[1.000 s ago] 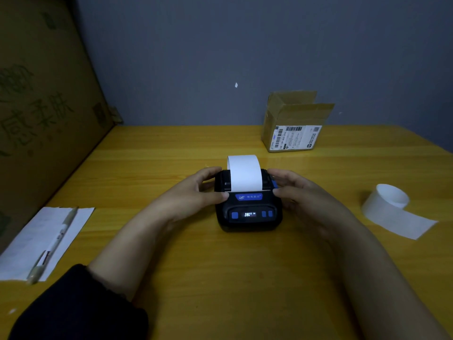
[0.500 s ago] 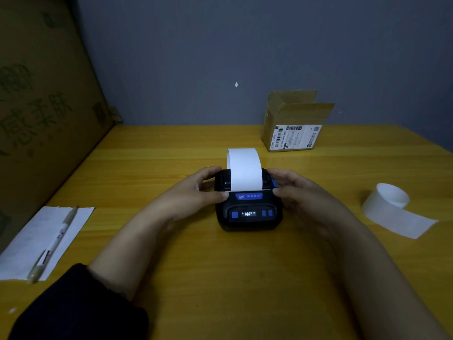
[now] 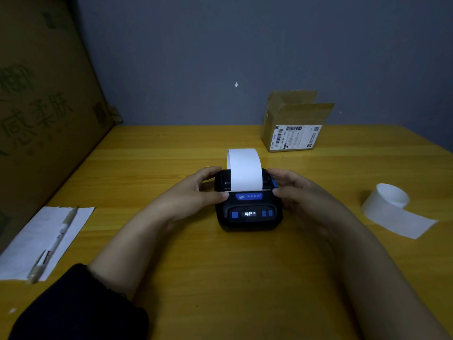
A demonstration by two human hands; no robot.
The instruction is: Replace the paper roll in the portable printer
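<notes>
A small black portable printer [image 3: 248,212] with blue buttons and a lit display sits mid-table. A white paper strip [image 3: 244,169] rises from its slot and curls away from me. My left hand [image 3: 196,191] grips the printer's left side, thumb on the lid's front edge. My right hand [image 3: 297,190] grips the right side the same way. A second white paper roll [image 3: 392,204], partly unwound, lies on the table to the right, apart from both hands.
An open cardboard box [image 3: 294,123] with a shipping label stands behind the printer near the grey wall. A large cardboard sheet [image 3: 41,106] leans along the left edge. A paper sheet [image 3: 27,246] with a pen [image 3: 55,241] on it lies front left on the wooden table [image 3: 232,278].
The paper strip has fed further out of the printer and stands taller. Both hands stay on the printer's sides.
</notes>
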